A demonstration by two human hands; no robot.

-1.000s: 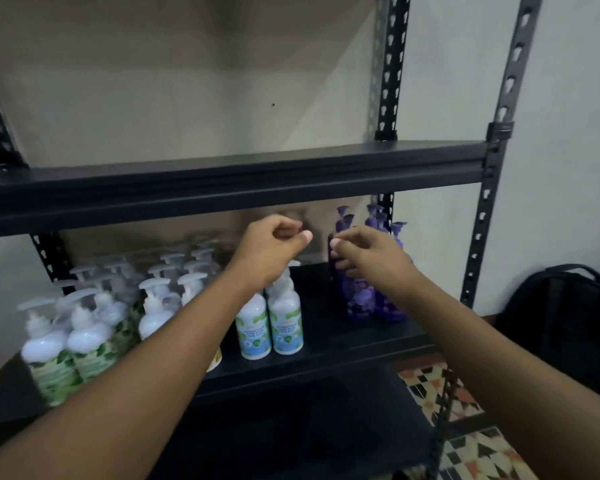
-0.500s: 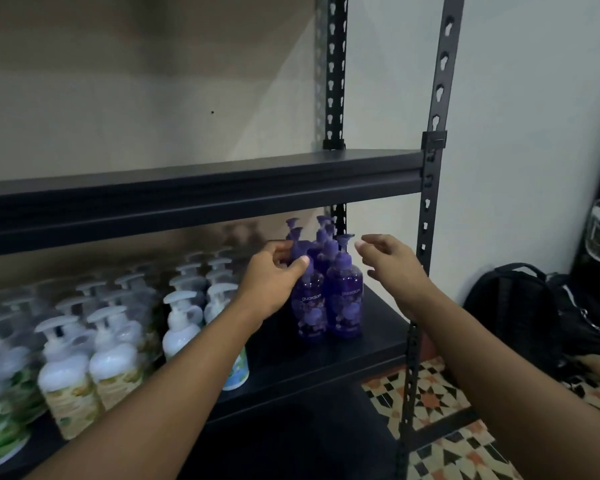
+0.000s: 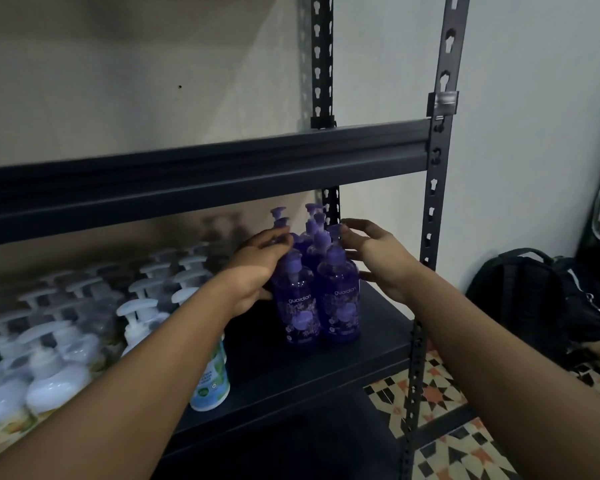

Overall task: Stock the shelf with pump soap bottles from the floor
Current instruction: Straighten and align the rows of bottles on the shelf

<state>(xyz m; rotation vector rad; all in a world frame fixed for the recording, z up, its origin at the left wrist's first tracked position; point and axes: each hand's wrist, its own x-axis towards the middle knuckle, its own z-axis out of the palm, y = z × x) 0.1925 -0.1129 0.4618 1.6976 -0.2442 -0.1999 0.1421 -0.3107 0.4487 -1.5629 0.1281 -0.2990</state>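
A tight cluster of purple pump soap bottles (image 3: 300, 306) stands at the right end of the middle shelf board (image 3: 326, 362), two in front and more behind. My left hand (image 3: 257, 268) cups the left front bottle at its shoulder, fingers curled behind its pump. On the other side of the cluster, my right hand (image 3: 378, 258) has spread fingers near the pump of the right front bottle (image 3: 340, 299). Several white pump bottles (image 3: 49, 375) fill the shelf's left part. A white bottle with a blue-green label (image 3: 210, 379) stands under my left forearm.
The upper shelf board (image 3: 222, 174) runs just above the bottle pumps. A black upright post (image 3: 437, 202) stands close to my right hand. A black backpack (image 3: 520, 299) lies on the patterned tile floor (image 3: 440, 393) at right. The shelf has bare board in front of the purple bottles.
The view has swung right. Both hands moved from above the white bottles over to the purple cluster and now flank it, the left hand lower on the bottles than before.
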